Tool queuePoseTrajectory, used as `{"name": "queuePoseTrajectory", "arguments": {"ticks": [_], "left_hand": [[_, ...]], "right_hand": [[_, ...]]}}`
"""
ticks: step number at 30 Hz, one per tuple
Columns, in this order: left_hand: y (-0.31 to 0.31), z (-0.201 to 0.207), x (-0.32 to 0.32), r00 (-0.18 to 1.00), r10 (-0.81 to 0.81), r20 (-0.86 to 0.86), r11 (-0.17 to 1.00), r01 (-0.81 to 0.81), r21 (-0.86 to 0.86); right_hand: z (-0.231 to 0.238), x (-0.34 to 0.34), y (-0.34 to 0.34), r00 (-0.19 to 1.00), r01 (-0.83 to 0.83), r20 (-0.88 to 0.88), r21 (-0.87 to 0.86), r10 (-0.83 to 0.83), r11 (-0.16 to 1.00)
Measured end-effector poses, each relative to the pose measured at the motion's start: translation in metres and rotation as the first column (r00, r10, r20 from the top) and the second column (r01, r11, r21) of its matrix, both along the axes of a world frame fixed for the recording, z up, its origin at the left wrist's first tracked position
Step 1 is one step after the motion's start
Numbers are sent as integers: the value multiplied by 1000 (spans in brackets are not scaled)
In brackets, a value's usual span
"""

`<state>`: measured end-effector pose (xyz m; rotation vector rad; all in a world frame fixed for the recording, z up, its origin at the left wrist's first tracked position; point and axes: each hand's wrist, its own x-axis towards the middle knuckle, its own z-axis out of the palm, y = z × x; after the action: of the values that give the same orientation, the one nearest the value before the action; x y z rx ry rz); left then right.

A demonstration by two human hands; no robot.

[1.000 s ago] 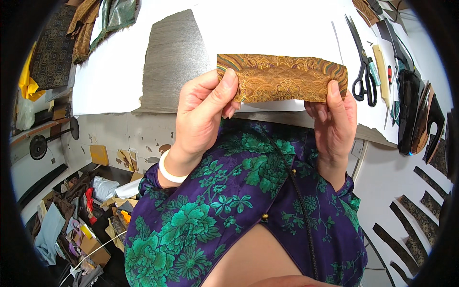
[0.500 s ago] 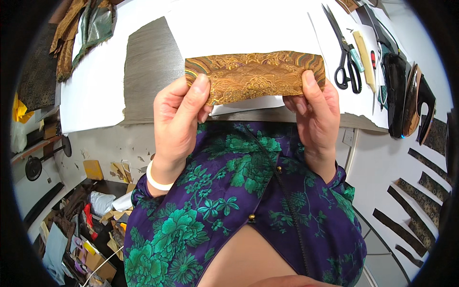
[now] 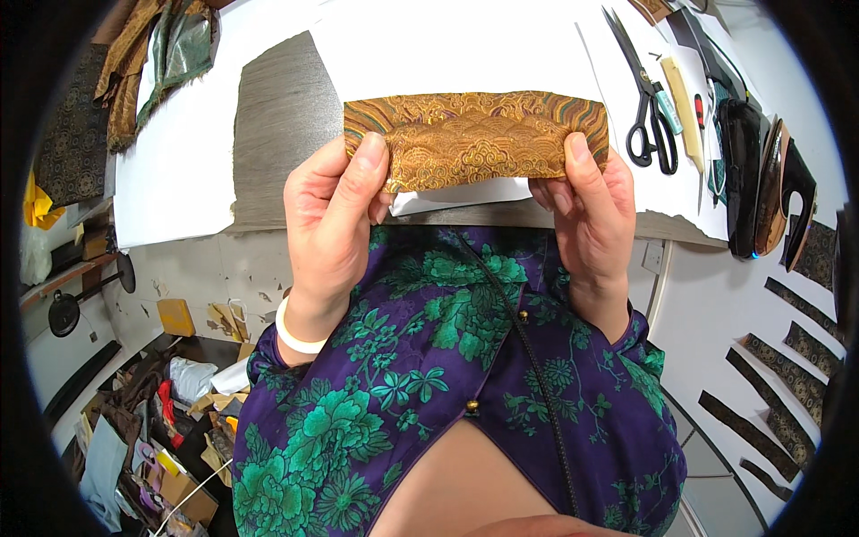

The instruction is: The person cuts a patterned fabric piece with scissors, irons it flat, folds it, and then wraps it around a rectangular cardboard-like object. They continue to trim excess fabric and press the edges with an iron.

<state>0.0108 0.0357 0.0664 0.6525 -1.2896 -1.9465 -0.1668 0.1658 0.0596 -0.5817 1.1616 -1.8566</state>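
A strip of gold-brown brocade fabric point(image 3: 483, 143), patterned with waves, scrolls and coloured curved bands at both ends, is stretched between my two hands above the table's near edge. My left hand point(image 3: 335, 201) pinches its left end, thumb on top and fingers curled beneath. At the other end my right hand point(image 3: 591, 197) grips the cloth the same way. The upper edge of the strip is nearly straight, while the lower edge bows slightly upward in the middle. Fingertips behind the fabric are partly hidden.
Black scissors point(image 3: 646, 107) lie at the right of the white table, beside a cream-coloured bar point(image 3: 684, 112) and an iron point(image 3: 774, 188). A grey sheet point(image 3: 282, 125) is on the left. Brocade scraps point(image 3: 134, 67) hang farther left. Cluttered materials point(image 3: 157, 438) fill the lower left.
The fabric has been drawn a little flatter, its lower edge slightly higher. My left hand has shifted slightly left; my right hand stays almost still.
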Motion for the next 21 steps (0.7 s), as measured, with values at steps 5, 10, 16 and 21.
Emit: {"name": "queuePoseTrajectory", "arguments": {"ticks": [5, 10, 16, 21], "left_hand": [[1, 0, -1, 1000, 0, 15, 1000, 1, -8], [-2, -2, 1, 995, -1, 96, 997, 9, -78], [-1, -1, 0, 997, 71, 13, 981, -68, -182], [-8, -2, -9, 957, 291, -5, 741, -229, -632]], "right_hand": [[10, 5, -4, 998, 17, -55, 64, -14, 998], [12, 6, -5, 996, 49, -78, 103, -41, 993], [10, 5, -3, 985, 128, -127, 103, -115, 986], [7, 9, -11, 897, 372, -244, -34, -369, 928]]}}
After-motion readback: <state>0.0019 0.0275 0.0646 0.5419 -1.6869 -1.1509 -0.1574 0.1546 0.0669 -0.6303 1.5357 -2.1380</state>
